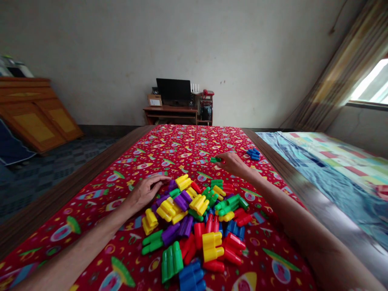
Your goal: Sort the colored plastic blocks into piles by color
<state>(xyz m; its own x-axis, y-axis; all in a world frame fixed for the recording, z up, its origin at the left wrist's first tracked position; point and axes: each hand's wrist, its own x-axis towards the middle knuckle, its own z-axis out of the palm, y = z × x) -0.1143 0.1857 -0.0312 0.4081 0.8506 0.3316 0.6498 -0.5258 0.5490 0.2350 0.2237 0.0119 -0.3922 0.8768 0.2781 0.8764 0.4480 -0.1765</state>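
Observation:
A pile of plastic toy building blocks in red, yellow, green, blue and purple lies in front of me. Beyond the pile, my right hand (232, 162) is closed on a green block (215, 160), low over the cloth. My left hand (147, 190) is at the pile's left edge, thumb and fingers apart. Its fingertips reach a purple block (172, 185), beside a yellow block (183, 182); I see no block in its grasp. Off to the right of my right hand, a blue block group (253, 154) sits apart from the pile.
A red patterned cloth (188, 139) covers the table, whose dark wooden border (121, 147) shows on both sides. A bed (333, 161) stands at the right and a wooden cabinet (39, 117) at the left. A desk with a monitor (173, 89) is by the far wall.

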